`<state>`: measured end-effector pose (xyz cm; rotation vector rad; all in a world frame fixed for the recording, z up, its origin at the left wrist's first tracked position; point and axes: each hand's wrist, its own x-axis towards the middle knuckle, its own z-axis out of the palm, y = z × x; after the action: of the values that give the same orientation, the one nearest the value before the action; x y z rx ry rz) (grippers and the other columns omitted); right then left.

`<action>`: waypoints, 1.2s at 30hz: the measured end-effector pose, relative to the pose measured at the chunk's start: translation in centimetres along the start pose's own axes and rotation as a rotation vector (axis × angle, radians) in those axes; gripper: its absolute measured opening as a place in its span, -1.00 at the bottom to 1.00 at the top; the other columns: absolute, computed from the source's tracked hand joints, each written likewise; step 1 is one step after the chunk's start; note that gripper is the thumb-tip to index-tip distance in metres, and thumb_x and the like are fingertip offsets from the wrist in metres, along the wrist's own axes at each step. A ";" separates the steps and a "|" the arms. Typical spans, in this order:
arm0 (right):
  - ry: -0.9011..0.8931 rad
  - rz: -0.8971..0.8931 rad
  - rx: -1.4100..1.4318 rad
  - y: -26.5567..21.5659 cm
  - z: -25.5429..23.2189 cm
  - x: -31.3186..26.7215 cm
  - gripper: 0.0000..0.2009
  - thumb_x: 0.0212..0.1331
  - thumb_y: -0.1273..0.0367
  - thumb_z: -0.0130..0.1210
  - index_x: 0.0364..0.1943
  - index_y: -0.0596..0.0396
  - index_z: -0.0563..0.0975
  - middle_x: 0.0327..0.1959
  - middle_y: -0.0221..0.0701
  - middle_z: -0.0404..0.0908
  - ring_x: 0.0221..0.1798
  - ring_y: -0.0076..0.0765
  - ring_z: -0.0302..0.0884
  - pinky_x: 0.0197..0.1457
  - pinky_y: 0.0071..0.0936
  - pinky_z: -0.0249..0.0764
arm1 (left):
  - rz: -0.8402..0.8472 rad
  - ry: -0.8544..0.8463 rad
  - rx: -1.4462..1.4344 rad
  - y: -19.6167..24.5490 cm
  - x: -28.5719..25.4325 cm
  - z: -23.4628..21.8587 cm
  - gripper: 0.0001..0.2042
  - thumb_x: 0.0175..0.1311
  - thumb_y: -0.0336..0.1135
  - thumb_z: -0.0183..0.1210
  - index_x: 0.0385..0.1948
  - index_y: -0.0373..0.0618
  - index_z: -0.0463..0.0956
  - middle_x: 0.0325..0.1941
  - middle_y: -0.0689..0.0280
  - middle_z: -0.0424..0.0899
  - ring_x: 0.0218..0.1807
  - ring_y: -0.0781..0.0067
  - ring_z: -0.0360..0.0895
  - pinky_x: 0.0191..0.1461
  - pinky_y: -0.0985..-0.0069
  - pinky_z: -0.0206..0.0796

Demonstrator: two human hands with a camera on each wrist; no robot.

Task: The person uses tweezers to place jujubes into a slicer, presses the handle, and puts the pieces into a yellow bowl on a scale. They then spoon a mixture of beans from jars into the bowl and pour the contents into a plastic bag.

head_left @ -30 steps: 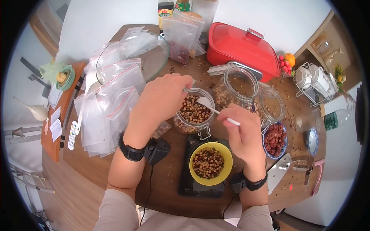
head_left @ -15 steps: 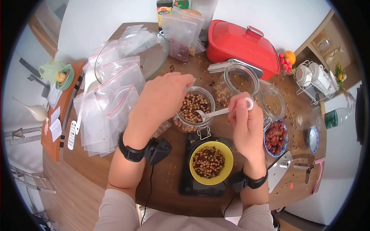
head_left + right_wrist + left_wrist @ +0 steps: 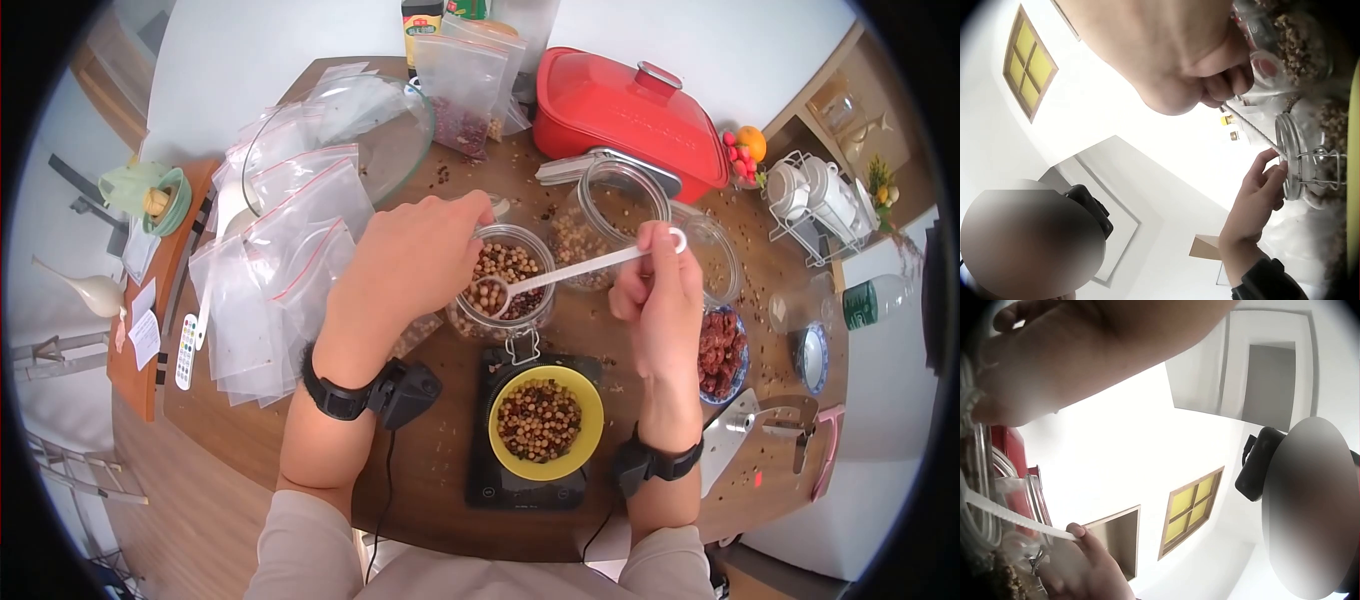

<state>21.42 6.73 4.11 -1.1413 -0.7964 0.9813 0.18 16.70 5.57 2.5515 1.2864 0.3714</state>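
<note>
My left hand (image 3: 415, 255) grips the rim of an open clip-top glass jar (image 3: 538, 326), which holds mixed pale, brown and dark beans or grains. In the right wrist view, the fingers of that left hand (image 3: 1260, 200) lie along the jar's rim. Between thumb and fingers, my right hand (image 3: 655, 315) pinches the ringed end of a long white spoon (image 3: 585, 268). Its bowl is down inside the jar among the contents. In front of the jar, a yellow bowl (image 3: 596, 425) with a similar mix stands on a black kitchen scale (image 3: 480, 475).
A second glass jar (image 3: 583, 245) stands behind to the right, near a red lidded cooker (image 3: 620, 120). Zip bags (image 3: 270, 290) and a big glass bowl (image 3: 425, 150) lie left. At right are a patterned bowl (image 3: 740, 385) of dark red pieces and a cleaver (image 3: 728, 440).
My right hand has moved up and to the right, and the spoon's bowl has swung left and lower within the jar. My left hand stays at the jar rim.
</note>
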 end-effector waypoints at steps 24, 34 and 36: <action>-0.199 0.107 0.258 -3.9 -3.7 0.2 -0.64 0.59 0.09 -0.25 -0.33 -0.03 0.39 -0.72 -0.68 0.02 -0.73 -0.70 -0.12 -0.61 -0.60 -0.17 | -0.127 -0.144 0.077 0.0 0.1 -0.2 -0.73 0.38 -0.15 0.12 -0.02 -0.04 0.38 -0.35 0.11 0.71 -0.18 -0.07 0.64 -0.12 0.06 0.42; -0.794 -0.244 -0.152 -4.1 -2.7 -1.4 -0.53 0.50 0.06 -0.02 -0.49 0.12 0.55 -0.56 -0.42 0.57 -0.53 -0.49 0.41 -0.47 -0.56 0.24 | -0.148 -0.143 0.079 0.1 0.1 -0.3 -0.71 0.37 -0.14 0.14 -0.02 -0.07 0.39 -0.31 0.10 0.71 -0.15 -0.06 0.64 -0.08 0.08 0.42; -0.670 -0.271 -0.110 -3.4 -3.1 -1.6 -0.51 0.51 0.03 -0.06 -0.50 0.09 0.52 -0.63 -0.50 0.47 -0.59 -0.52 0.31 -0.50 -0.56 0.16 | -0.139 -0.130 0.097 0.1 0.0 -0.3 -0.70 0.35 -0.13 0.15 -0.06 -0.10 0.40 -0.31 0.08 0.70 -0.16 -0.05 0.65 -0.10 0.08 0.45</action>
<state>24.33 3.79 6.65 -0.7591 -1.5142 1.1068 0.16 16.72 5.91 2.4985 1.4539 0.1155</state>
